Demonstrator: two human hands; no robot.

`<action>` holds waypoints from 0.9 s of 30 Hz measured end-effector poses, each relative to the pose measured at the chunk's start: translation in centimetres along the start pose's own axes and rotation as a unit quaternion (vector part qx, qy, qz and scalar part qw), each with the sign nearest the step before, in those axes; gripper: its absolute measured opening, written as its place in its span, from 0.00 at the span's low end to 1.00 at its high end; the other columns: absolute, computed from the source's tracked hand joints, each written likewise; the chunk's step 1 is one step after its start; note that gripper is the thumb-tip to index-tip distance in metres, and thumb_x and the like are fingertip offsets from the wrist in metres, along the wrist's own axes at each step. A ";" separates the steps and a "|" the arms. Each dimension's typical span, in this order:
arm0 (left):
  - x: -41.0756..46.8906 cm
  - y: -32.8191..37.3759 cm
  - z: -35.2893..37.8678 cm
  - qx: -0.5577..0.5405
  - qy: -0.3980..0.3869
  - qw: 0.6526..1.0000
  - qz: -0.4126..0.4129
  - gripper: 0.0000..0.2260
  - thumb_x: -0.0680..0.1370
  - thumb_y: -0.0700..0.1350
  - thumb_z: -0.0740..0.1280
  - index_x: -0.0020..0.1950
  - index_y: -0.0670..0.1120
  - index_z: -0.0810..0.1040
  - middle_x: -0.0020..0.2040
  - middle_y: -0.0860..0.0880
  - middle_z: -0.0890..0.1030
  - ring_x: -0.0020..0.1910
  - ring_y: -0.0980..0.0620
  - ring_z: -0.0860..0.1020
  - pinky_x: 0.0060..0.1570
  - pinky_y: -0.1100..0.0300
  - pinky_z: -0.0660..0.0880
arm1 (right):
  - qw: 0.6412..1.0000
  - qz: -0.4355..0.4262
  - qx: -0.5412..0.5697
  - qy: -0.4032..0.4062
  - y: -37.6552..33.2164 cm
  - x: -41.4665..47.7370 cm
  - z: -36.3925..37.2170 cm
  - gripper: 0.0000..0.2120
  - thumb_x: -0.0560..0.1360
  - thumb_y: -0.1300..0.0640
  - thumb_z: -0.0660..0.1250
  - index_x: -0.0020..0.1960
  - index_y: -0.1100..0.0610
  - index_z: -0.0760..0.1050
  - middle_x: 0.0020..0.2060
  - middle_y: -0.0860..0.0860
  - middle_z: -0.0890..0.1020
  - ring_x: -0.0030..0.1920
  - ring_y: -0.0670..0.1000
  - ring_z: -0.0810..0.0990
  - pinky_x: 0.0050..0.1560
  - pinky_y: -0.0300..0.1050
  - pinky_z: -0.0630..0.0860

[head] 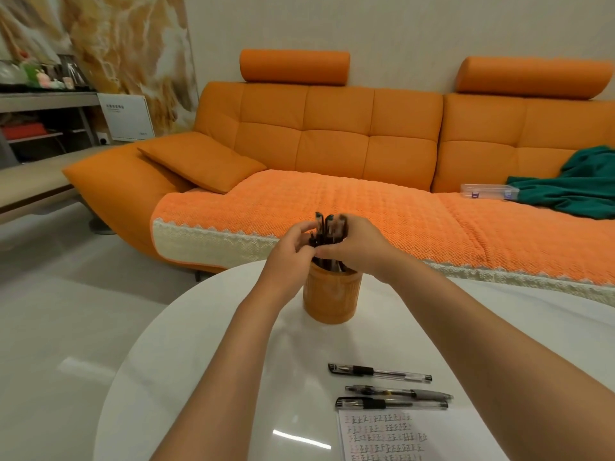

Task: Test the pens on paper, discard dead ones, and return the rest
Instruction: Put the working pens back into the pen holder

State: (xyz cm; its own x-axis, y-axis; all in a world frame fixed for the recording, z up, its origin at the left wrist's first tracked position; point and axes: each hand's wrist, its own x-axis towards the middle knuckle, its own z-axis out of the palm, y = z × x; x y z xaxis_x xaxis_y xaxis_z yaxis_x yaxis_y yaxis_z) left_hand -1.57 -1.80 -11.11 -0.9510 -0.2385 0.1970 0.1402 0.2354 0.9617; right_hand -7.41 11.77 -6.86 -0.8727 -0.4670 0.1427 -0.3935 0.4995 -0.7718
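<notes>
Together, the left hand (293, 242) and right hand (349, 247) close around a bunch of dark pens (327, 227), apparently standing in the orange pen holder (332, 294) on the white table (199, 377), three pens (392, 389) lying beside the scribbled paper (399, 437).

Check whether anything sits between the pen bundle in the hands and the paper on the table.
Three loose pens lie on the white table just above the top edge of the paper, across the line from the orange holder. The bundle of pens is gripped by the left hand and right hand. Nothing else visible intervenes.
</notes>
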 end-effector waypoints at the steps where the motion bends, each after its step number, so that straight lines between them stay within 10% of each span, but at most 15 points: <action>1: 0.0 0.1 0.0 -0.021 -0.006 1.000 0.003 0.18 0.80 0.43 0.60 0.68 0.56 0.72 0.63 0.50 0.79 0.65 0.51 0.76 0.65 0.51 0.73 | 1.000 -0.005 -0.020 -0.007 -0.1 0.0 0.0 0.19 0.73 0.51 0.75 0.60 0.54 0.73 0.43 0.46 0.78 0.44 0.46 0.78 0.40 0.42 0.77; 5: 0.0 0.4 0.2 -0.026 -0.008 0.999 0.030 0.22 0.82 0.56 0.61 0.76 0.57 0.65 0.63 0.56 0.76 0.63 0.54 0.75 0.63 0.54 0.72 | 0.991 -0.016 -0.126 -0.033 0.0 -0.1 0.2 0.22 0.76 0.49 0.72 0.59 0.53 0.63 0.44 0.48 0.75 0.40 0.47 0.75 0.33 0.40 0.68; 11: 0.0 0.7 0.2 0.063 0.039 0.995 0.073 0.15 0.84 0.44 0.61 0.70 0.56 0.74 0.65 0.54 0.77 0.60 0.55 0.78 0.52 0.62 0.77 | 0.993 -0.055 -0.100 -0.003 0.1 -0.6 0.4 0.26 0.74 0.48 0.70 0.69 0.52 0.66 0.56 0.50 0.74 0.51 0.51 0.76 0.44 0.44 0.75; 27: -1.8 0.9 -0.7 0.165 -0.041 0.982 0.077 0.23 0.85 0.49 0.57 0.80 0.56 0.57 0.76 0.63 0.58 0.75 0.64 0.55 0.72 0.62 0.55 | 0.967 -0.132 -0.218 -0.014 1.3 -2.9 0.0 0.35 0.82 0.51 0.60 0.81 0.48 0.45 0.68 0.51 0.72 0.65 0.56 0.69 0.61 0.52 0.70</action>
State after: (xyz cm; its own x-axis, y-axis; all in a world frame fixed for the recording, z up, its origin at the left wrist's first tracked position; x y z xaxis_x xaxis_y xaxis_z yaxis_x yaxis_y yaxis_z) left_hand 0.51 -1.85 -10.48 -0.9466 -0.1027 0.3055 0.1994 0.5581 0.8054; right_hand -5.40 13.73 -8.28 -0.7197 -0.6368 0.2766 -0.6909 0.6179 -0.3752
